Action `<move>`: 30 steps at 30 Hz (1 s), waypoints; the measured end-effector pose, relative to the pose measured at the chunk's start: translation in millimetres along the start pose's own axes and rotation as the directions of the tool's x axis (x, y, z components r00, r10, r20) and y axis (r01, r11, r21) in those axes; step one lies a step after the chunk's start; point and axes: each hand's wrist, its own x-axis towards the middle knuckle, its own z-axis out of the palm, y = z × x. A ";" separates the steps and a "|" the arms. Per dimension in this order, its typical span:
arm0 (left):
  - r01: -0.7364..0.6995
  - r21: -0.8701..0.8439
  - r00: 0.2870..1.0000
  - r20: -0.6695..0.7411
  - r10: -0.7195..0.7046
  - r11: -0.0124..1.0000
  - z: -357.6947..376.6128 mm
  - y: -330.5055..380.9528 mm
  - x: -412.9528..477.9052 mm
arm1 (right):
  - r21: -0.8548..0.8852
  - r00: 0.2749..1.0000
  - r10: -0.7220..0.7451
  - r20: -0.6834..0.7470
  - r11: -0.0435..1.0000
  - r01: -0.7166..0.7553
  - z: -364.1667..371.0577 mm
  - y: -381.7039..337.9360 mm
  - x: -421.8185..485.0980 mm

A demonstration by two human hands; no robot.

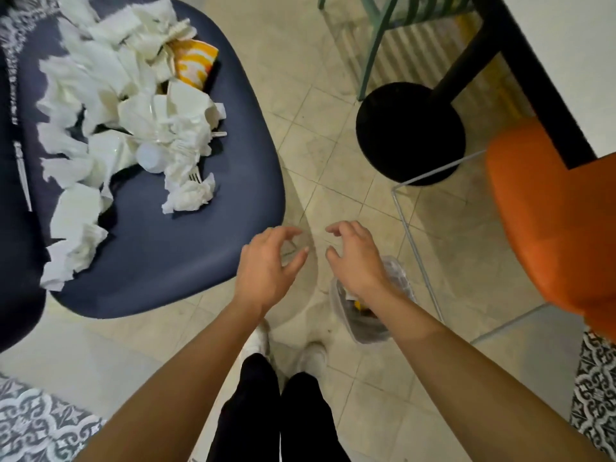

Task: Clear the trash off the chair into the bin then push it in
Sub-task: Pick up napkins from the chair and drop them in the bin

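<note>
Beige tiled floor (333,145), a black round table base (410,135), an orange chair (550,228) at right. The dark blue chair (173,228) sits left, its far side cut off, heaped with trash (126,121): crumpled white napkins, an orange-striped cup. The small clear bin (370,325) on the floor is half hidden under the right forearm, contents unclear. Left hand (266,265) and right hand (356,258) hover, each grip released, empty.

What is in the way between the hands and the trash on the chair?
Nothing visible. Both hands, left hand and right hand, are open and empty, and only bare chair seat lies between them and the trash.
</note>
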 end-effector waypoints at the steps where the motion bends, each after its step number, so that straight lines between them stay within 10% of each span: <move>1: 0.007 0.006 1.000 -0.014 -0.007 1.000 -8.4 -4.6 1.9 | -0.006 1.000 -0.019 -0.004 1.000 0.019 0.6 -9.1 3.0; 19: 0.127 0.024 0.989 -0.074 -0.125 0.992 -148.9 -139.5 38.0 | -0.165 0.974 -0.222 0.037 0.960 0.225 89.0 -198.5 74.8; 30: 0.187 -0.019 0.981 -0.048 -0.188 0.982 -165.8 -178.6 37.5 | -0.268 0.988 -0.026 0.150 0.961 0.066 139.4 -215.3 92.2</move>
